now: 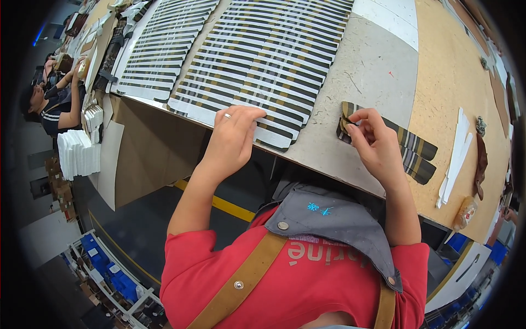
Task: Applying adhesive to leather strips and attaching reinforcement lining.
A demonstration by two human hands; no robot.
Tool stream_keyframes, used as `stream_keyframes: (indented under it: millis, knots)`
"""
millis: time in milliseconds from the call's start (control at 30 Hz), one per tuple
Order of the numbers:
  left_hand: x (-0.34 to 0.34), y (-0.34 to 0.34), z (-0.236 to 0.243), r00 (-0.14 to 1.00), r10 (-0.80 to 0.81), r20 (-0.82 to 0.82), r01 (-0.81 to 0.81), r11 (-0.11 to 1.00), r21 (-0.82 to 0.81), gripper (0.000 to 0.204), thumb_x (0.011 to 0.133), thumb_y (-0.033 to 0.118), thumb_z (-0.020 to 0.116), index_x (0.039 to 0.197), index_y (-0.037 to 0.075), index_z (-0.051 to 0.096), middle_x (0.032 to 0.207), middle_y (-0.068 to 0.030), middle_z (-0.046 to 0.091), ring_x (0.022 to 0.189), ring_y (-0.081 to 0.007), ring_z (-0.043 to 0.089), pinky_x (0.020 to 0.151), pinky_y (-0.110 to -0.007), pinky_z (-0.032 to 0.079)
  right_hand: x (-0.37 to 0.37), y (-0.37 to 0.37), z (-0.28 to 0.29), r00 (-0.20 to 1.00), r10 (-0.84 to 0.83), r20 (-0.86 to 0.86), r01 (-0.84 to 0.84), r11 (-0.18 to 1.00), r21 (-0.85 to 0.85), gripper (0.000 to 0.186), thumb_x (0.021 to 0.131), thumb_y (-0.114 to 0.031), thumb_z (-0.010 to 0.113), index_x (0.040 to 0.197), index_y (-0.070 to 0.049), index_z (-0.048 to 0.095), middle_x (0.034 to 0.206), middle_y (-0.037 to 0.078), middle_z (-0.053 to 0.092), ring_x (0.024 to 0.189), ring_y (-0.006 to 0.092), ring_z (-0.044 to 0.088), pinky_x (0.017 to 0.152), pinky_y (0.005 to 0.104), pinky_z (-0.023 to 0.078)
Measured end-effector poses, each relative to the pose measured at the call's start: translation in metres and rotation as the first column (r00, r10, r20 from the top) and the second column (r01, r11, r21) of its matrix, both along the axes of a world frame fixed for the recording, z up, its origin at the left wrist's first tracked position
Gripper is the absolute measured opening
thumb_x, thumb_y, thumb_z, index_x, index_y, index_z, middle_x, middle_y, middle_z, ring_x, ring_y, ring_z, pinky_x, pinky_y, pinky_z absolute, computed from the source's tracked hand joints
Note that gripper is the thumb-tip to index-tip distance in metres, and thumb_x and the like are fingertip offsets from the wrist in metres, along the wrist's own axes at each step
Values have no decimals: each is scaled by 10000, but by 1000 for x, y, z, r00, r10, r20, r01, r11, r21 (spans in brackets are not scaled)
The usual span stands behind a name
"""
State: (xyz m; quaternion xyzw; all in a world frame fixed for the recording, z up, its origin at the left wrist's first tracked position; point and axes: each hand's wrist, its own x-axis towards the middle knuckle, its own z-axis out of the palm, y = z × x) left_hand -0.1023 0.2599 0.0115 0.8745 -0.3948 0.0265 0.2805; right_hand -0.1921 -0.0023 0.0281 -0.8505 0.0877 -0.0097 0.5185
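Note:
Rows of overlapping plaid strips with white borders [263, 60] cover the middle of the table, reaching its near edge. My left hand [233, 134], a ring on one finger, rests on the near end of these rows. Its fingers stretch to the right across the strips and grip nothing that I can see. To the right, my right hand [378, 142] is closed, thumb and forefinger pinching the left end of some dark plaid strips [419, 167]. These lie loosely stacked and slightly fanned on the grey board, partly hidden under that hand.
Another row of plaid strips [159, 55] lies farther left. White strips [455, 159], a brown scrap [480, 167] and a small clear bottle [464, 213] lie at the right. Stacked white pieces [79, 153] stand at the left, near another person [57, 104].

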Motion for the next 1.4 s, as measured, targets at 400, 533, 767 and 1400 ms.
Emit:
stream_keyframes:
  millis: [400, 533, 767, 1400]
  knots:
    - [28, -11, 1, 1000, 5, -9, -6, 998, -68, 246, 841, -29, 471, 1068, 36, 537, 976, -117, 586, 945, -287, 533, 818, -370, 391, -20, -34, -4, 985, -172, 3, 172, 984, 39, 109, 874, -54, 564, 971, -7, 544, 601, -20, 449, 528, 28, 378, 487, 189, 320]
    - [35, -13, -4, 999, -20, -33, 21, 999, 31, 277, 847, -48, 461, 1107, 31, 519, 976, -101, 604, 945, -270, 546, 839, -345, 399, -28, -46, -12, 968, -240, 78, 234, 969, 79, 94, 884, -46, 548, 974, -18, 551, 600, -29, 463, 527, 22, 403, 471, 184, 319]
    - [49, -20, 2, 999, 14, -42, -18, 997, -80, 225, 859, -21, 461, 1064, 36, 535, 922, -84, 619, 872, -270, 552, 783, -362, 390, -39, -63, -25, 900, -363, 240, 350, 932, 94, 120, 899, -27, 515, 1015, -35, 544, 598, -14, 499, 532, 28, 452, 463, 173, 317]
    - [88, -43, 5, 998, -53, -43, 54, 998, 38, 227, 874, -17, 461, 1077, 34, 550, 958, -86, 617, 922, -249, 541, 853, -337, 390, -41, -65, -35, 863, -332, 381, 356, 934, 7, 137, 884, 23, 517, 1007, -28, 545, 617, -4, 512, 542, 44, 480, 474, 177, 350]
